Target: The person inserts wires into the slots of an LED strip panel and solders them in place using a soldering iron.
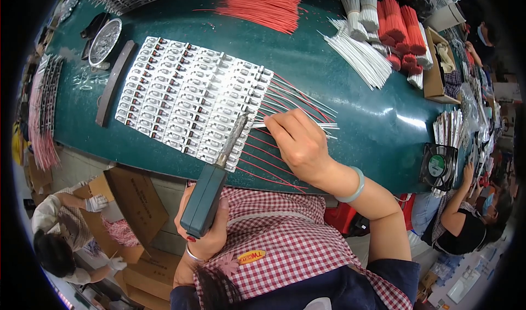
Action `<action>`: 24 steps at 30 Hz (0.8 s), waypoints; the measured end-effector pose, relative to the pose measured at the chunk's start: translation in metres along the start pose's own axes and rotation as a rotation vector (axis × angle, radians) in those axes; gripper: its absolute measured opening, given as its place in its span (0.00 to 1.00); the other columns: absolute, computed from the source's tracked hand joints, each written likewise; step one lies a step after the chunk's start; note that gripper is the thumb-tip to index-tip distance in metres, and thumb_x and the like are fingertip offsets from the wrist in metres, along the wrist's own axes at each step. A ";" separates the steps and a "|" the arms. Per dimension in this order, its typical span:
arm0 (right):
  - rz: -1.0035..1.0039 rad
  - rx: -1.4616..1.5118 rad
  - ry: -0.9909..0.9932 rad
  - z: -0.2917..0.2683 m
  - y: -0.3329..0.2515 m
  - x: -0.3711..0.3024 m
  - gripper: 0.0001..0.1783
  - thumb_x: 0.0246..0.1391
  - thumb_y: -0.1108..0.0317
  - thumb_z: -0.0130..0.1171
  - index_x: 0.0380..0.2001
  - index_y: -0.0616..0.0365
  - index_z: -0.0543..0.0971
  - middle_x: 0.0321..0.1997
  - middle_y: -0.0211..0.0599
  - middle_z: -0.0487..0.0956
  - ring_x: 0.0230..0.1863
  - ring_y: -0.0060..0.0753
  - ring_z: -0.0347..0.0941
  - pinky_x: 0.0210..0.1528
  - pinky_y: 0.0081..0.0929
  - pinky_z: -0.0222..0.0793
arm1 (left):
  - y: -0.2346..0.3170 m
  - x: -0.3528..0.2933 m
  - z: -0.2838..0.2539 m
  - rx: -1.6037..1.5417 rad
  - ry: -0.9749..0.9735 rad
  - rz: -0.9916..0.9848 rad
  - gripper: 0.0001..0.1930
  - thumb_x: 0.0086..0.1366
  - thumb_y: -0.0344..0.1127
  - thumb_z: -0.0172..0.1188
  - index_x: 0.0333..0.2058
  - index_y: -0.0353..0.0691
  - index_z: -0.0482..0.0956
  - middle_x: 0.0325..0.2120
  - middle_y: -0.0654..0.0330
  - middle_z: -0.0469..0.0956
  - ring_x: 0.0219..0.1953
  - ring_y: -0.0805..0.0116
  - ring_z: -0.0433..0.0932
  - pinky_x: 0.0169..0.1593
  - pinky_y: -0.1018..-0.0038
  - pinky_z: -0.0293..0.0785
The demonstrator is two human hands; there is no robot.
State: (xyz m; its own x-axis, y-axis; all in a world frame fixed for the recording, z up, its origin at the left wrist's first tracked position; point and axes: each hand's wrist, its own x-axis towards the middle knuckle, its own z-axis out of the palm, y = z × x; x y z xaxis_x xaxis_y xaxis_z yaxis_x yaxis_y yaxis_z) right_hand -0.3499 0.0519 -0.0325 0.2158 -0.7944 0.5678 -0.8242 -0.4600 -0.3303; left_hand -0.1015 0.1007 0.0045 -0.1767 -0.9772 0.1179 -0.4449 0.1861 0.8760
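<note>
My left hand (211, 243) is wrapped round the dark green handle of a soldering iron (204, 200). The iron's metal tip reaches the right edge of a panel of small white circuit boards (186, 93), which lies on the table. Beside that tip, my right hand (301, 148) pinches white wire (259, 124) at the board edge; its fingers hide part of the wire. Red wires (263, 165) fan out from the nearer boards. Red and white wires (301, 99) also run out from the farther ones.
On the green table (361, 156) lie loose red wires (260, 6), white wires (361, 58) and bundled red wires (402, 25). A dark bar (115, 85) and a round dish (105, 42) sit left of the panel. A small fan (438, 166) stands right. Other people work on both sides.
</note>
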 end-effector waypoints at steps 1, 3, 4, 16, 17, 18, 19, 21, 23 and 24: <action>-0.009 0.009 0.021 0.000 -0.001 0.000 0.18 0.40 0.81 0.61 0.40 0.68 0.80 0.35 0.39 0.80 0.32 0.37 0.75 0.30 0.30 0.74 | 0.000 0.000 0.000 -0.002 0.002 -0.008 0.13 0.56 0.22 0.66 0.42 0.29 0.81 0.38 0.50 0.80 0.35 0.59 0.82 0.40 0.72 0.77; -0.006 0.014 0.009 -0.002 -0.006 -0.003 0.19 0.40 0.81 0.61 0.40 0.69 0.80 0.35 0.39 0.81 0.32 0.37 0.75 0.30 0.29 0.74 | -0.001 -0.004 -0.002 -0.007 0.006 -0.012 0.13 0.56 0.22 0.67 0.42 0.29 0.81 0.38 0.50 0.80 0.35 0.59 0.82 0.40 0.72 0.77; -0.002 0.020 -0.004 -0.003 -0.008 -0.004 0.19 0.40 0.81 0.61 0.40 0.69 0.80 0.35 0.39 0.81 0.31 0.36 0.75 0.29 0.29 0.74 | -0.002 -0.006 -0.002 0.005 -0.002 -0.017 0.14 0.56 0.22 0.67 0.42 0.29 0.81 0.38 0.50 0.80 0.35 0.59 0.82 0.40 0.72 0.77; -0.004 0.011 -0.056 -0.001 -0.008 -0.005 0.19 0.39 0.80 0.61 0.41 0.69 0.80 0.35 0.39 0.81 0.31 0.35 0.75 0.28 0.29 0.73 | -0.006 -0.011 -0.004 0.030 -0.053 -0.029 0.13 0.54 0.22 0.68 0.40 0.29 0.81 0.38 0.50 0.80 0.35 0.56 0.82 0.40 0.70 0.78; -0.004 0.010 -0.056 -0.001 -0.008 -0.005 0.19 0.39 0.80 0.61 0.41 0.69 0.80 0.35 0.39 0.81 0.31 0.35 0.75 0.28 0.29 0.73 | -0.005 -0.010 -0.002 0.018 -0.044 -0.022 0.13 0.54 0.21 0.67 0.40 0.29 0.82 0.38 0.50 0.80 0.35 0.55 0.82 0.40 0.69 0.78; -0.007 0.008 -0.057 -0.001 -0.008 -0.005 0.19 0.39 0.80 0.61 0.41 0.69 0.80 0.35 0.39 0.81 0.31 0.35 0.75 0.29 0.29 0.74 | -0.004 -0.010 -0.002 0.018 -0.045 -0.022 0.13 0.54 0.21 0.67 0.40 0.29 0.82 0.38 0.50 0.80 0.35 0.55 0.82 0.40 0.69 0.78; -0.011 0.005 -0.058 -0.001 -0.008 -0.005 0.19 0.39 0.80 0.61 0.41 0.69 0.80 0.35 0.39 0.81 0.31 0.35 0.75 0.29 0.28 0.74 | -0.003 -0.009 -0.001 0.020 -0.047 -0.034 0.12 0.54 0.21 0.67 0.39 0.30 0.82 0.37 0.50 0.80 0.35 0.56 0.82 0.40 0.69 0.78; -0.007 -0.003 -0.066 -0.001 -0.009 -0.005 0.19 0.40 0.80 0.61 0.40 0.69 0.80 0.35 0.39 0.81 0.31 0.35 0.75 0.29 0.28 0.74 | -0.001 -0.007 -0.001 0.023 -0.050 -0.046 0.12 0.54 0.21 0.67 0.39 0.30 0.82 0.37 0.50 0.80 0.35 0.56 0.82 0.39 0.69 0.78; -0.003 -0.012 -0.073 -0.001 -0.010 -0.005 0.19 0.40 0.79 0.61 0.40 0.69 0.80 0.35 0.39 0.81 0.32 0.35 0.75 0.29 0.29 0.74 | 0.001 -0.006 -0.001 0.080 -0.068 0.010 0.12 0.54 0.21 0.67 0.38 0.30 0.82 0.36 0.50 0.80 0.35 0.57 0.82 0.39 0.69 0.78; -0.006 -0.015 -0.067 -0.001 -0.010 -0.005 0.19 0.40 0.79 0.61 0.40 0.69 0.80 0.35 0.39 0.81 0.32 0.35 0.75 0.29 0.29 0.74 | 0.002 -0.006 -0.001 0.080 -0.068 0.011 0.12 0.54 0.21 0.67 0.38 0.30 0.82 0.36 0.50 0.80 0.35 0.57 0.82 0.39 0.69 0.78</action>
State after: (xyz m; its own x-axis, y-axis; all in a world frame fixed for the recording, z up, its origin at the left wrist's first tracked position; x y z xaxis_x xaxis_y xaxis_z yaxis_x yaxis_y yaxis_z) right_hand -0.3432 0.0607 -0.0317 0.2552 -0.8164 0.5180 -0.8301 -0.4597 -0.3156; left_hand -0.1000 0.1071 0.0059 -0.2400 -0.9664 0.0923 -0.5110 0.2066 0.8344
